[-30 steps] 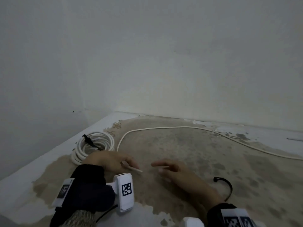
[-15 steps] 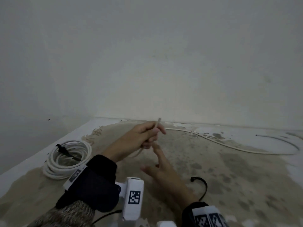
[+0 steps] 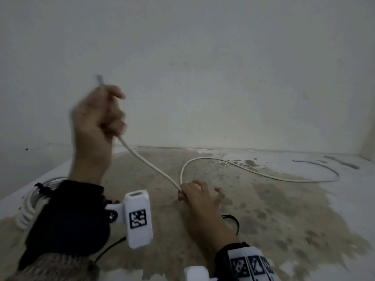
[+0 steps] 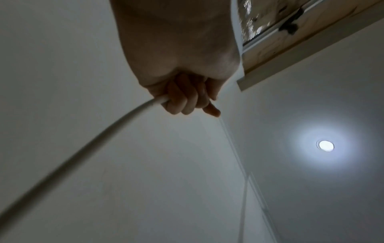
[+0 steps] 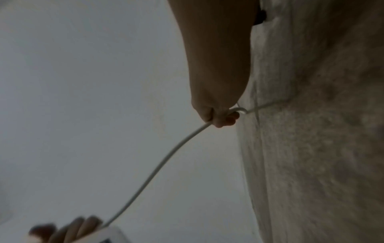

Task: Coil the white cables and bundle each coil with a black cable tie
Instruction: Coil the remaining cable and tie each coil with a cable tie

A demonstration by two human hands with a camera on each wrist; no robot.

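My left hand [image 3: 101, 116] is raised in front of the wall and grips the loose white cable [image 3: 150, 165] near its end, which sticks up above the fist. In the left wrist view the curled fingers [image 4: 182, 100] wrap the cable [image 4: 83, 151]. The cable slopes down to my right hand [image 3: 192, 193], low over the floor, which pinches it; the right wrist view shows the cable [image 5: 166, 157] passing through that pinch [image 5: 222, 118]. Past the right hand the cable loops back across the floor to the right. A loose black cable tie [image 3: 233, 222] lies behind my right wrist.
A finished white coil [image 3: 28, 207] bound with a black tie [image 3: 41, 188] lies at the left by the wall, partly hidden by my left sleeve. The stained floor [image 3: 284, 220] meets white walls at the back and left. A ceiling lamp [image 4: 325, 145] glows in the left wrist view.
My left hand has lifted the cable end from the floor to well above it. My right hand, open before, now pinches the cable lower down. The cable's far part has slid leftward.
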